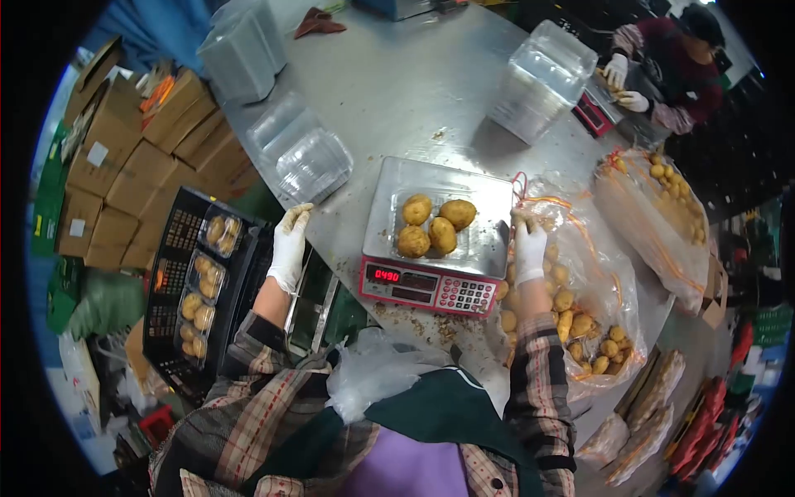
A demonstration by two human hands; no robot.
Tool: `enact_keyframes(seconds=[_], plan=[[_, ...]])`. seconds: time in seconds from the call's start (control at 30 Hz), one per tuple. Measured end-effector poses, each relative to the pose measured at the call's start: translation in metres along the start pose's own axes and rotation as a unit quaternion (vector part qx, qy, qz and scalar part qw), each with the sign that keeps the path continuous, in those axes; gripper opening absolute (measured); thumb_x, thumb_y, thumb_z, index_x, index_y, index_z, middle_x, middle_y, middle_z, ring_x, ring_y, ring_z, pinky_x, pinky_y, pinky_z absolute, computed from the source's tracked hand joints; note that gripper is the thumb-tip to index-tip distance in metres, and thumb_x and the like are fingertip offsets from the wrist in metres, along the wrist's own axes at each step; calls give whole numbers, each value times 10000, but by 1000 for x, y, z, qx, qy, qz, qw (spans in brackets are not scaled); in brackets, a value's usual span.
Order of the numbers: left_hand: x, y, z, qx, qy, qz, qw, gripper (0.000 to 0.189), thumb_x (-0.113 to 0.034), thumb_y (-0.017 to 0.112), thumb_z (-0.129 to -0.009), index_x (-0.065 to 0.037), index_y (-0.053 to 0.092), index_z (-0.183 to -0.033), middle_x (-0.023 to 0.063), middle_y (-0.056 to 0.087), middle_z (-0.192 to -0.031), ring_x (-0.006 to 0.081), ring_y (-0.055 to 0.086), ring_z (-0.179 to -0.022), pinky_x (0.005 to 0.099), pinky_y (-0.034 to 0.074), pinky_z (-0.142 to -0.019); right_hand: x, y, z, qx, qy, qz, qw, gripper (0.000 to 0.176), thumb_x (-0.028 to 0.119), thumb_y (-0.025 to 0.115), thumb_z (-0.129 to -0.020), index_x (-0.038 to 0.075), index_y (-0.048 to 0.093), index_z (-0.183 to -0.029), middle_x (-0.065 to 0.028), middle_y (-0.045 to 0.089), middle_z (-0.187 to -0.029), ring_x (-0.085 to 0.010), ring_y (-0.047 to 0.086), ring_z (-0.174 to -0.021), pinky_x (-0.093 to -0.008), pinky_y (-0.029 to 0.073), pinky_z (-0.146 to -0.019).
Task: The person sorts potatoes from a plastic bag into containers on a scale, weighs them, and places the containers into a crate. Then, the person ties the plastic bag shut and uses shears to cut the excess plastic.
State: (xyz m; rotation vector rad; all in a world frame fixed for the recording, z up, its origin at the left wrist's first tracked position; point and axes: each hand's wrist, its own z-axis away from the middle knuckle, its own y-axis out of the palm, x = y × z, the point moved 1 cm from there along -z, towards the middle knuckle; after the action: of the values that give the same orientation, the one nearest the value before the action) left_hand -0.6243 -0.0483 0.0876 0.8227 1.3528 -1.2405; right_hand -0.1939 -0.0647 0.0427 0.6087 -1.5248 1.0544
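My left hand [287, 250], in a white glove, has its fingers stretched toward the near edge of a stack of clear plastic containers [306, 161], with nothing visible in it. Four-sided and red-fronted, a digital scale [389, 224] stands between my hands, its display lit with 0490. Several potatoes [442, 235] rest on its pan, seemingly in a clear tray. My right hand [530, 247], also gloved, is beside the scale's right edge, over the opening of a clear bag of potatoes [609, 286]. Its fingers look extended, and no potato shows in them.
At left, a black crate [178, 248] holds packed potato trays [199, 311] beside cardboard boxes [124, 174]. More container stacks [542, 79] stand on the metal table [373, 91]. At upper right a co-worker [675, 70] handles something at another scale; a second potato bag [654, 224] lies nearby.
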Motion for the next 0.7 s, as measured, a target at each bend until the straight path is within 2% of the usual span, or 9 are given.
enact_keyframes(seconds=[0.03, 0.13, 0.17, 0.23, 0.37, 0.47, 0.53, 0.6, 0.7], plan=[[4, -1, 5, -4, -20, 12, 1000, 208, -81, 511, -944, -4, 629, -1098, 33, 628, -1004, 96, 540, -961, 225, 403, -876, 0, 11, -10, 3, 40, -13, 999, 278, 167, 563, -911, -54, 650, -1056, -136, 683, -947, -174, 612, -881, -289, 469, -813], [13, 8, 16, 11, -57, 48, 997, 198, -96, 536, -942, -25, 633, -1099, 6, 626, -995, 82, 536, -885, 204, 412, -801, 10, 41, -35, 18, -24, 50, 998, 314, 188, 575, -882, -54, 643, -1070, -168, 682, -966, -219, 628, -896, -308, 471, -832], [18, 11, 19, 24, -70, 55, 996, 196, -106, 543, -941, -37, 636, -1100, -1, 627, -998, 75, 521, -859, 198, 404, -775, 17, 48, -40, 38, -40, 50, 997, 279, 173, 576, -897, -25, 645, -1081, -88, 671, -963, -147, 600, -871, -271, 472, -769], [17, 24, 25, 47, -58, 55, 996, 191, -131, 556, -940, -67, 642, -1098, -16, 629, -1012, 58, 473, -793, 189, 380, -709, 31, 59, -47, 54, -25, 71, 996, 314, 173, 581, -885, -25, 623, -1125, -106, 659, -1024, -160, 597, -914, -278, 466, -809], [14, 40, 33, 113, -33, 23, 993, 249, -134, 527, -950, -40, 599, -1169, 32, 633, -1091, 81, 528, -1013, 227, 405, -837, 66, 65, -31, 65, 26, 25, 997, 339, 178, 584, -873, -11, 611, -1154, -129, 650, -1062, -175, 590, -948, -291, 464, -829], [6, 60, 35, 144, 43, -28, 988, 304, -134, 564, -923, -14, 561, -1203, 103, 619, -1131, 171, 550, -1059, 281, 413, -945, 12, 72, -28, 37, -86, 80, 992, 355, 146, 574, -874, -3, 554, -1195, -165, 639, -1035, -263, 600, -941, -353, 461, -850], [-14, 80, 41, 154, 103, -170, 968, 454, -205, 644, -863, -37, 522, -1267, 173, 537, -1259, 294, 436, -1237, 379, 342, -1044, 14, 66, -3, -44, -92, 113, 988, 343, 127, 555, -884, 15, 532, -1208, -188, 608, -1079, -306, 573, -1007, -389, 441, -897], [-27, 105, 42, 167, 277, -228, 918, 519, -221, 672, -835, -50, 509, -1297, 177, 488, -1324, 337, 398, -1270, 416, 305, -1075, 26, 54, 31, -92, -157, 128, 975, 323, 107, 546, -885, 29, 540, -1199, -205, 576, -1138, -329, 509, -1124, -415, 400, -964], [-26, 141, 33, 200, 342, -294, 870, 599, -242, 697, -792, -85, 499, -1335, 187, 366, -1440, 387, 285, -1348, 454, 254, -1110, 13, 21, 67, -162, -221, 194, 942, 323, 99, 558, -872, 41, 554, -1190, -183, 567, -1200, -332, 485, -1165, -432, 368, -995]])
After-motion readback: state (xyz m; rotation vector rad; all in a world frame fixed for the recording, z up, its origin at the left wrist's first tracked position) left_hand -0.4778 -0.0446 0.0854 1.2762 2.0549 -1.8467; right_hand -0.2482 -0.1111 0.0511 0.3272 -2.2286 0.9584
